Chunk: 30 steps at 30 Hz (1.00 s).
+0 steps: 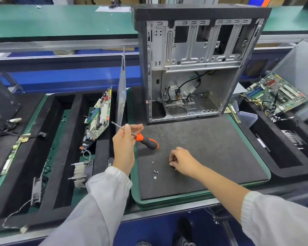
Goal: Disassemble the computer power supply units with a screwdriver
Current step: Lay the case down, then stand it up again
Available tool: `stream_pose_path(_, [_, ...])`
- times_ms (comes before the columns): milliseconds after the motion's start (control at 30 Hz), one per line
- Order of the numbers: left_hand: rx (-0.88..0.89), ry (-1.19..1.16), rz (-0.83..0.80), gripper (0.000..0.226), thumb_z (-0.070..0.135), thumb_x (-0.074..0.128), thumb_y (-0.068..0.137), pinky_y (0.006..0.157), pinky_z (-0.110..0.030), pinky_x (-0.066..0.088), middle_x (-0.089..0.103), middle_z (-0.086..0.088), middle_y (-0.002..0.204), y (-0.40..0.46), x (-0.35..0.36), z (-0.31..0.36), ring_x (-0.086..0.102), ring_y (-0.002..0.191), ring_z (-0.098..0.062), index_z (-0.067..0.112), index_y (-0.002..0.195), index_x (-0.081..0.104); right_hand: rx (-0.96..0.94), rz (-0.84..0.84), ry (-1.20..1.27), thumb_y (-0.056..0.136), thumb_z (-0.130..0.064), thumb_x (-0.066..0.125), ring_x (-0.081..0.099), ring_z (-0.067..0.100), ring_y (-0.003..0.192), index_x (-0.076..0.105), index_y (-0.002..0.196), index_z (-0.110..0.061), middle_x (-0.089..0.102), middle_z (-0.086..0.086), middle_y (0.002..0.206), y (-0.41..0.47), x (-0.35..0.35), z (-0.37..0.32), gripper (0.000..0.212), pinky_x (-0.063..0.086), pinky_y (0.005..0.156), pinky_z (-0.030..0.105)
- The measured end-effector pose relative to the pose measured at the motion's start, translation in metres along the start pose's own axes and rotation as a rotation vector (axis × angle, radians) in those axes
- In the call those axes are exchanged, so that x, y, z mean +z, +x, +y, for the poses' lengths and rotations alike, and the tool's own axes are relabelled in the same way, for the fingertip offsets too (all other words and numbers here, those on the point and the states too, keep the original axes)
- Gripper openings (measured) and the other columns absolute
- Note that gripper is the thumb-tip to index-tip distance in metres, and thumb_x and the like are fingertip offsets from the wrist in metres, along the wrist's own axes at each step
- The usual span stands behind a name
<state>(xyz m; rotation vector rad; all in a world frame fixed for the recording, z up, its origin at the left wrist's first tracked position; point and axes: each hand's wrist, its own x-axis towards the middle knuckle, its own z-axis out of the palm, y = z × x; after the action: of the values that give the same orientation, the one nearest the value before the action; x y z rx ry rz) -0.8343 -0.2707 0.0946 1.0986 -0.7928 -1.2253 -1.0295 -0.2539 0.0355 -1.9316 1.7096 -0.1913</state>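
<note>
The left hand [124, 139] pinches the stiff, slim screwdriver [138, 135] by its shaft, while the right hand [181, 161] pinches a tiny, easily dropped screw [172, 163] beside the loose screws [155, 172] before the rigid, likely light computer case [190, 68].

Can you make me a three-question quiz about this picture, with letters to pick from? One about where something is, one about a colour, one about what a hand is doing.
1. Where do the loose screws lie?
A. on the dark mat
B. inside the computer case
C. on the green belt

2. What colour is the screwdriver handle?
A. blue and white
B. orange and black
C. all yellow

3. What is the left hand doing?
A. lying flat on the mat
B. holding the screwdriver by its metal shaft
C. lifting the case

Answers: 1 A, they sit on the mat in front of the computer case. 2 B, orange collar, black grip. 3 B, its fingers pinch the shaft.
</note>
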Motion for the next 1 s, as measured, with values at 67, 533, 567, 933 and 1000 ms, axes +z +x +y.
stream_pose_path(67, [0.002, -0.005, 0.005, 0.035, 0.019, 0.034, 0.107, 0.096, -0.039, 0.051, 0.068, -0.021, 0.109, 0.0, -0.001, 0.002, 0.067, 0.107, -0.028, 0.004, 0.092, 0.062, -0.03, 0.008, 0.02, 0.089, -0.006, 0.061, 0.06, 0.032, 0.093, 0.063, 0.094, -0.002, 0.043, 0.005, 0.096, 0.003, 0.009, -0.012, 0.007, 0.05, 0.086, 0.036])
stream_pose_path(533, [0.032, 0.032, 0.046, 0.034, 0.018, 0.034, 0.107, 0.089, -0.034, 0.052, 0.069, -0.019, 0.105, 0.004, -0.009, 0.009, 0.069, 0.103, -0.025, -0.001, 0.097, 0.061, -0.148, -0.057, -0.01, 0.087, -0.009, 0.065, 0.055, 0.028, 0.1, 0.061, 0.097, -0.002, 0.053, 0.013, 0.107, 0.024, 0.021, -0.041, 0.013, 0.042, 0.089, 0.033])
stream_pose_path(567, [0.03, 0.033, 0.047, 0.034, 0.017, 0.034, 0.107, 0.091, -0.036, 0.052, 0.069, -0.02, 0.106, 0.003, -0.008, 0.009, 0.068, 0.102, -0.025, -0.001, 0.097, 0.061, -0.18, -0.083, -0.024, 0.087, -0.006, 0.063, 0.055, 0.027, 0.1, 0.061, 0.096, -0.003, 0.052, 0.012, 0.107, 0.022, 0.021, -0.04, 0.01, 0.042, 0.088, 0.031])
stream_pose_path(933, [0.016, 0.027, 0.032, 0.034, 0.016, 0.034, 0.107, 0.096, -0.04, 0.05, 0.066, -0.026, 0.11, -0.002, 0.0, 0.008, 0.067, 0.106, -0.031, 0.003, 0.091, 0.061, -0.363, -0.247, -0.162, 0.086, -0.04, 0.067, 0.047, 0.026, 0.095, 0.05, 0.102, -0.006, 0.044, 0.011, 0.108, -0.001, 0.014, -0.042, 0.041, 0.041, 0.082, 0.036])
stream_pose_path(1000, [0.012, 0.025, 0.034, 0.034, 0.016, 0.034, 0.107, 0.097, -0.041, 0.049, 0.067, -0.026, 0.11, -0.002, -0.001, 0.007, 0.067, 0.106, -0.03, 0.0, 0.093, 0.061, -0.404, -0.226, -0.198, 0.084, -0.035, 0.07, 0.047, 0.026, 0.095, 0.05, 0.103, -0.006, 0.044, 0.01, 0.108, -0.002, 0.016, -0.042, 0.04, 0.042, 0.08, 0.039])
